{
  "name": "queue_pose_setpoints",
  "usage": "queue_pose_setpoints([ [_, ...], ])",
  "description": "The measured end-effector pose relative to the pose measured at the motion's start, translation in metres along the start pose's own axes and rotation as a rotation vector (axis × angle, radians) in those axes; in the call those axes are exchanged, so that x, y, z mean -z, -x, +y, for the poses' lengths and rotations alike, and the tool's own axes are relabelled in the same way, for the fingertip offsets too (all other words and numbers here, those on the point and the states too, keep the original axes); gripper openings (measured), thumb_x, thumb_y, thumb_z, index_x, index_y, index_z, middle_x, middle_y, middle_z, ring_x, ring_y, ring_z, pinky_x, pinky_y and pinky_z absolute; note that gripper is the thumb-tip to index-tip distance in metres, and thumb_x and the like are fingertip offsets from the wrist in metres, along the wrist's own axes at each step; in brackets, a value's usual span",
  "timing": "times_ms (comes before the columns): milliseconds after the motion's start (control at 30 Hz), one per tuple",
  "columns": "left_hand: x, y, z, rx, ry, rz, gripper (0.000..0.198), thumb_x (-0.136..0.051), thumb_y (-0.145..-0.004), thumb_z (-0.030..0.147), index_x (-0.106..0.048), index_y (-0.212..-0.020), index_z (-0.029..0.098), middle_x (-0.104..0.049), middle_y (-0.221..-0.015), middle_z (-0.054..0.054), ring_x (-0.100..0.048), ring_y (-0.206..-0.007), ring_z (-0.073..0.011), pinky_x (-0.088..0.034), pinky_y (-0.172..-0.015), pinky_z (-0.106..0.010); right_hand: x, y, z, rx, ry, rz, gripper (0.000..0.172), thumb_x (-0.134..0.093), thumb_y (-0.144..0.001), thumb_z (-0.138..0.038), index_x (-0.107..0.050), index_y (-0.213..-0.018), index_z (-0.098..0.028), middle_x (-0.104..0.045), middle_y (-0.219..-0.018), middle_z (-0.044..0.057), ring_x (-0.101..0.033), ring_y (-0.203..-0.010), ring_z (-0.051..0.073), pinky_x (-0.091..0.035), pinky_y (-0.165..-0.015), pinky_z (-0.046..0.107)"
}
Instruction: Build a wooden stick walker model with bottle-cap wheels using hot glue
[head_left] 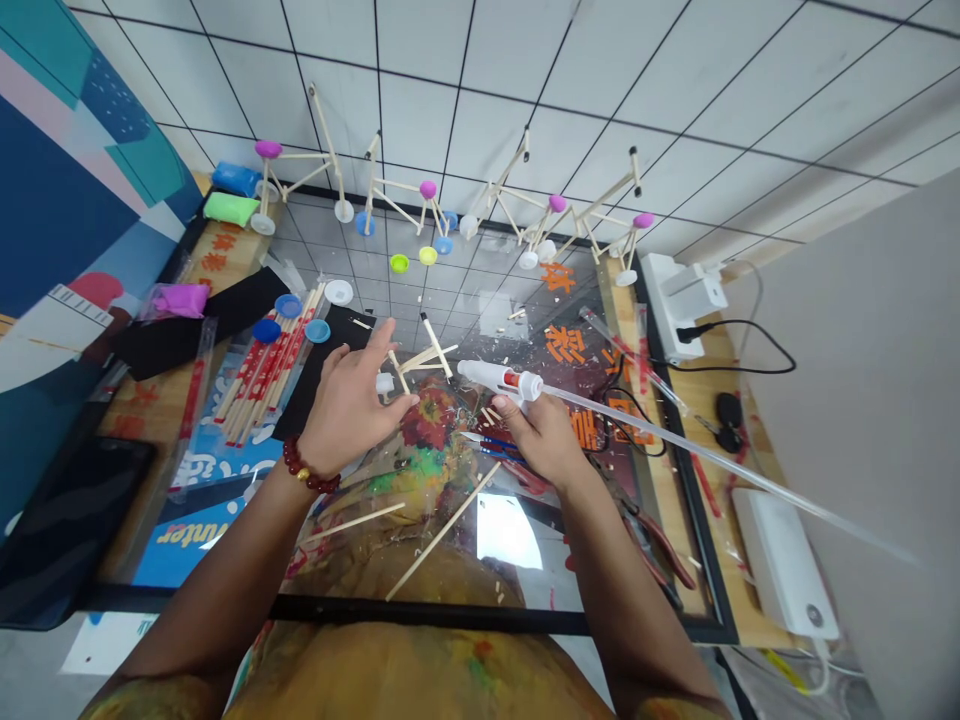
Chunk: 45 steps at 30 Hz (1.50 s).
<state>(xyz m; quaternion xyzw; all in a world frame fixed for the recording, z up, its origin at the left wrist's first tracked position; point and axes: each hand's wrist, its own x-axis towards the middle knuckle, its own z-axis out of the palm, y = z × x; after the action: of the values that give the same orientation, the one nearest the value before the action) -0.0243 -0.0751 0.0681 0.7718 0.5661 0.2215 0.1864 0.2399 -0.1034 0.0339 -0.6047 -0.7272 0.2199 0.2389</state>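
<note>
My right hand (551, 440) is wrapped round the handle of a white hot glue gun (491, 376), with a long clear glue stick (675, 440) coming out of its back. The nozzle points left at a small frame of wooden sticks (424, 357), close to its right end. Beside that frame's left end, my left hand (360, 395) is open, thumb and forefinger apart around an upright stick; whether the thumb touches it I cannot tell. A white bottle cap (385, 383) sits at the frame's left foot.
Finished stick bicycles (427, 190) stand along the back wall. Bundled sticks (277, 370) with blue caps lie left, near a phone (90, 520). Loose sticks (442, 530) lie in front, pliers (656, 545) right. A power strip (675, 300) is at the right edge.
</note>
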Motion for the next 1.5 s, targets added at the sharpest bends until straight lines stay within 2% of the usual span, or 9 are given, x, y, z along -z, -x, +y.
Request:
queue_pose_setpoints([
  [433,-0.0020,0.0010,0.0018,-0.012,-0.001,0.000,0.089,-0.073,-0.079,0.029,-0.025,-0.154,0.025,-0.066,-0.133,-0.008,-0.062,-0.122,-0.0274,-0.033,-0.116,-0.051,-0.0016,-0.0008,-0.0022,-0.008,-0.029,-0.021,0.056,-0.036,-0.099,-0.057,-0.067,-0.117,-0.014,-0.073,-0.107,0.016,-0.069,-0.099,0.032,-0.052,-0.086,0.041],
  [633,-0.0030,0.0012,0.0020,-0.014,0.006,0.004,0.089,-0.074,-0.079,0.029,-0.025,-0.154,0.026,-0.066,-0.133,-0.008,-0.062,-0.123,-0.0273,-0.032,-0.117,-0.051,-0.0028,-0.0010,-0.0027,-0.013,-0.011,-0.035,0.055,-0.035,-0.100,-0.056,-0.068,-0.112,-0.015,-0.074,-0.100,0.015,-0.069,-0.093,0.031,-0.051,-0.083,0.041],
  [800,-0.0046,0.0008,0.0015,-0.016,0.002,0.004,0.088,-0.073,-0.079,0.031,-0.026,-0.154,0.024,-0.067,-0.132,-0.008,-0.063,-0.121,-0.0274,-0.033,-0.116,-0.051,-0.0023,-0.0011,-0.0033,-0.030,-0.043,-0.033,0.056,-0.036,-0.099,-0.057,-0.067,-0.116,-0.013,-0.072,-0.110,0.016,-0.068,-0.101,0.031,-0.050,-0.088,0.040],
  [1033,-0.0060,0.0015,0.0011,-0.012,-0.002,0.006,0.088,-0.074,-0.079,0.031,-0.027,-0.153,0.024,-0.066,-0.133,-0.008,-0.064,-0.118,-0.0269,-0.032,-0.116,-0.051,-0.0003,-0.0009,-0.0041,-0.038,-0.046,-0.028,0.050,-0.038,-0.098,-0.056,-0.069,-0.102,-0.017,-0.074,-0.098,0.014,-0.068,-0.094,0.031,-0.050,-0.086,0.041],
  [1233,-0.0058,0.0010,0.0030,0.004,-0.010,-0.003,0.087,-0.074,-0.079,0.032,-0.028,-0.153,0.024,-0.067,-0.131,-0.008,-0.063,-0.120,-0.0278,-0.032,-0.116,-0.052,-0.0003,0.0001,-0.0040,-0.031,-0.068,0.001,0.047,-0.039,-0.098,-0.054,-0.068,-0.088,-0.019,-0.073,-0.087,0.013,-0.067,-0.098,0.031,-0.049,-0.091,0.042],
  [1500,-0.0070,0.0009,0.0034,-0.008,-0.021,0.024,0.089,-0.076,-0.077,0.029,-0.029,-0.152,0.023,-0.068,-0.130,-0.008,-0.062,-0.120,-0.0281,-0.037,-0.112,-0.050,0.0022,0.0004,-0.0039,-0.015,-0.065,0.028,0.046,-0.041,-0.098,-0.052,-0.069,-0.099,-0.016,-0.074,-0.094,0.013,-0.069,-0.091,0.029,-0.051,-0.083,0.039],
])
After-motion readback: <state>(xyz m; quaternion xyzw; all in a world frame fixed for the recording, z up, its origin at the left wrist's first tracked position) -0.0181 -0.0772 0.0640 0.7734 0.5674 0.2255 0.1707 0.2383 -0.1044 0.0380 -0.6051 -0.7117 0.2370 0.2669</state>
